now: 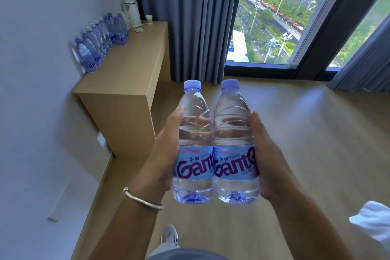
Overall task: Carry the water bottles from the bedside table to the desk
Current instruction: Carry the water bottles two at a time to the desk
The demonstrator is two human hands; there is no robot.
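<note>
The desk (pixel 135 63) stands against the wall beside the curtain (pixel 190 19), a row of bottles (pixel 99 42) along its back edge and a kettle (pixel 132 13) at its far end. Well short of the desk, over the wood floor, two full water bottles (pixel 214 143) are carried upright, touching side by side. The left hand (pixel 166 154) and right hand (pixel 268 158) each wrap one, fingers (pixel 198 121) clamped around the ribbed middle. Full, they are likely weighty; thin plastic may flex, so the mid-body hold suits.
</note>
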